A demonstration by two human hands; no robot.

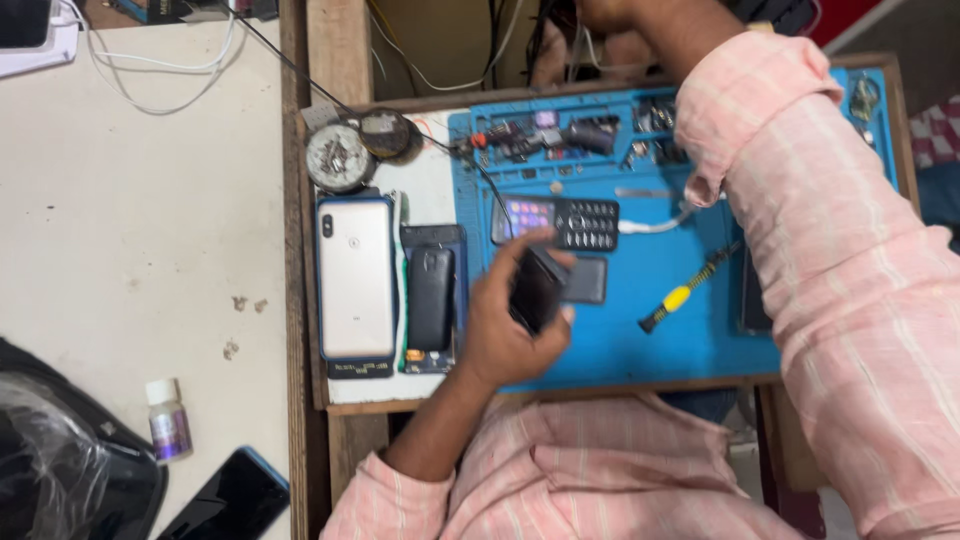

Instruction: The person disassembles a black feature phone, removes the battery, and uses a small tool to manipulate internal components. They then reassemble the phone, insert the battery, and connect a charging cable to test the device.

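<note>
Left hand (505,320) over the near edge of the blue work mat (700,340), fingers wrapped around a small black phone part (535,290), thumb on its near side. Just beyond it, touching the mat: dark flat battery (585,280). Farther: 1 keypad phone (560,222), screen lit, white cable at its right end. Screwdriver (685,293), yellow collar, lies right of the battery. Left of the mat: white smartphone (355,275), face down. Right hand (610,12) at far edge; grip cannot be told.
</note>
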